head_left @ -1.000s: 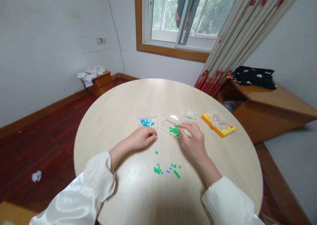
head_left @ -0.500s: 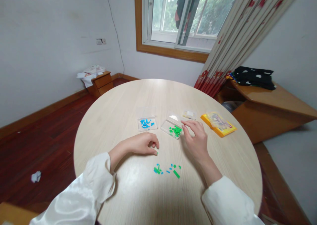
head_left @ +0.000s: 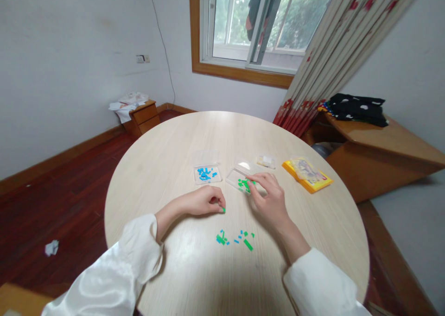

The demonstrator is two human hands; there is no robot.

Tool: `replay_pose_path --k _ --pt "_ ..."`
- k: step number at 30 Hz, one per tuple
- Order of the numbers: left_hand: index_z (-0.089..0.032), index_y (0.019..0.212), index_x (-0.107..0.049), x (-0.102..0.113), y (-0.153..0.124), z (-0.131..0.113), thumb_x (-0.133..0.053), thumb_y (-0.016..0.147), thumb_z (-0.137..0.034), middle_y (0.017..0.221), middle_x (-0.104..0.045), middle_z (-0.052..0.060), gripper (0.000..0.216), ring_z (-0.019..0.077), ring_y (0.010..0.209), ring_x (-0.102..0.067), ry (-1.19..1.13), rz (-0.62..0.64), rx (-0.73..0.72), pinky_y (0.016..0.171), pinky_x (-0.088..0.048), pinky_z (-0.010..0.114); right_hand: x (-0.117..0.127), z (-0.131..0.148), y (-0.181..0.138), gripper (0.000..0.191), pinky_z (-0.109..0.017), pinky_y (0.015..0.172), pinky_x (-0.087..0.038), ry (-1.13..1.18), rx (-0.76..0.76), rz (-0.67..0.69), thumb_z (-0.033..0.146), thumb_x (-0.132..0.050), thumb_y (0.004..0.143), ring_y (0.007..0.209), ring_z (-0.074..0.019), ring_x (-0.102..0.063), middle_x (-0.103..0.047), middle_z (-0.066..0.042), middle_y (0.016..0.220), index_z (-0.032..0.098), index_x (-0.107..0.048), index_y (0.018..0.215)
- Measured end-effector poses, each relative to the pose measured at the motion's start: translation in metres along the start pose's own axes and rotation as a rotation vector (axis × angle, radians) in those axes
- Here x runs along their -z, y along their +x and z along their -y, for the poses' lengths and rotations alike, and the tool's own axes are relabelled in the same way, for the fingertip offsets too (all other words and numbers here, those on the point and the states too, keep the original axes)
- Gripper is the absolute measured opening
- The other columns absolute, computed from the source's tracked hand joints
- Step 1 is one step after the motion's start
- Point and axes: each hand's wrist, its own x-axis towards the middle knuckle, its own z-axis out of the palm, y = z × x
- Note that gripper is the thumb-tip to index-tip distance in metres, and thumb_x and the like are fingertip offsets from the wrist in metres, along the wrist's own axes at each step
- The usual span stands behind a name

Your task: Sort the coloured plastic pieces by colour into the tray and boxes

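Observation:
My left hand point(head_left: 205, 200) is closed in a pinch on a small green building brick point(head_left: 224, 210), just above the table. My right hand point(head_left: 269, 198) reaches over the right side of a clear plastic box point(head_left: 233, 177) that holds loose green bricks point(head_left: 242, 185). Its thumb and index finger are slightly apart over the bricks, and the hand hides part of them. Nearer to me lie a small cluster of green and blue bricks point(head_left: 221, 238), a long green brick point(head_left: 248, 244) and several small blue and green pieces point(head_left: 239, 237).
A second clear box point(head_left: 218, 179) with blue bricks point(head_left: 205, 173) stands left of the green one. Behind my right hand lie a small clear case point(head_left: 266, 161) and a yellow package point(head_left: 309, 177). The round table point(head_left: 156, 167) borders a wooden cabinet point(head_left: 389, 154) at right.
My right hand has moved left, from the box's edge to over the green bricks. My left hand has shifted slightly right and up, and the green brick in its pinch shows more clearly.

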Motion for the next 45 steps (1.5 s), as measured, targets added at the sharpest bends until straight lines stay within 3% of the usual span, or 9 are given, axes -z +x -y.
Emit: replay_pose_path --k 5,11,17,22,29,32,37,45 --pt "-0.012 0.075 -0.064 0.0 0.007 0.003 -0.06 0.075 -0.022 0.055 -0.046 -0.005 0.011 0.007 0.052 -0.038 -0.286 -0.228 0.131 0.052 -0.029 0.021 -0.005 0.006 -0.008 0.014 -0.04 0.078 -0.045 0.088 0.074 0.224 0.023 -0.058 0.083 0.083 -0.0204 -0.057 -0.064 -0.006 0.084 0.023 -0.068 0.093" --pt "-0.01 0.073 -0.065 -0.004 0.009 0.002 -0.068 0.07 -0.024 0.056 -0.05 -0.004 0.015 0.0056 0.05 -0.039 -0.537 -0.289 0.18 0.049 -0.026 0.021 -0.014 0.01 -0.013 0.021 -0.039 0.08 -0.043 0.111 0.097 0.323 0.023 -0.061 0.083 0.083 -0.0202 -0.057 -0.066 -0.005 0.086 0.024 -0.067 0.103" --pt "-0.01 0.068 -0.065 -0.011 0.011 -0.004 -0.074 0.064 -0.025 0.059 -0.057 -0.002 0.018 0.0064 0.055 -0.044 -0.676 -0.244 0.188 0.054 -0.031 0.022 -0.015 0.015 -0.011 0.012 -0.035 0.073 -0.042 0.113 0.105 0.293 0.024 -0.056 0.086 0.076 -0.0185 -0.056 -0.066 -0.005 0.078 0.021 -0.068 0.086" --pt "-0.01 0.069 -0.064 -0.011 0.011 -0.003 -0.072 0.066 -0.025 0.058 -0.054 -0.003 0.017 0.0059 0.053 -0.042 -0.641 -0.262 0.201 0.052 -0.029 0.021 -0.013 0.013 -0.011 0.012 -0.036 0.074 -0.041 0.104 0.101 0.28 0.023 -0.055 0.087 0.077 -0.0186 -0.058 -0.067 -0.004 0.077 0.021 -0.066 0.082" --pt "-0.012 0.07 -0.06 -0.007 0.008 -0.005 -0.069 0.067 -0.029 0.052 -0.043 -0.006 0.02 0.0046 0.048 -0.035 -0.561 -0.326 0.163 0.048 -0.024 0.021 -0.001 -0.005 -0.004 0.012 -0.036 0.073 -0.044 -0.061 -0.043 0.008 0.025 -0.054 0.085 0.074 -0.0195 -0.061 -0.068 -0.005 0.076 0.02 -0.065 0.083" --pt "-0.012 0.07 -0.062 -0.004 0.005 -0.007 -0.069 0.066 -0.03 0.049 -0.04 -0.007 0.019 0.0051 0.047 -0.032 -0.495 -0.233 0.124 0.048 -0.022 0.022 0.001 -0.017 -0.003 0.017 -0.037 0.072 -0.045 -0.144 -0.11 -0.055 0.029 -0.052 0.086 0.075 -0.0212 -0.062 -0.069 -0.007 0.079 0.02 -0.066 0.085" --pt "-0.013 0.071 -0.065 -0.001 -0.001 -0.012 -0.07 0.066 -0.032 0.05 -0.037 -0.007 0.02 0.006 0.048 -0.027 -0.373 -0.024 0.073 0.048 -0.019 0.023 -0.001 -0.028 -0.005 0.027 -0.04 0.075 -0.046 -0.197 -0.174 -0.039 0.032 -0.047 0.088 0.081 -0.024 -0.061 -0.07 -0.012 0.089 0.016 -0.066 0.1" --pt "-0.015 0.078 -0.07 -0.004 -0.004 -0.01 -0.071 0.068 -0.022 0.068 -0.055 -0.001 0.012 0.0081 0.057 -0.039 -0.108 0.195 -0.09 0.052 -0.032 0.021 0.0 -0.012 -0.001 0.022 -0.033 0.07 -0.048 -0.081 -0.124 0.111 0.027 -0.046 0.089 0.072 -0.019 -0.06 -0.068 -0.007 0.082 0.017 -0.065 0.096"
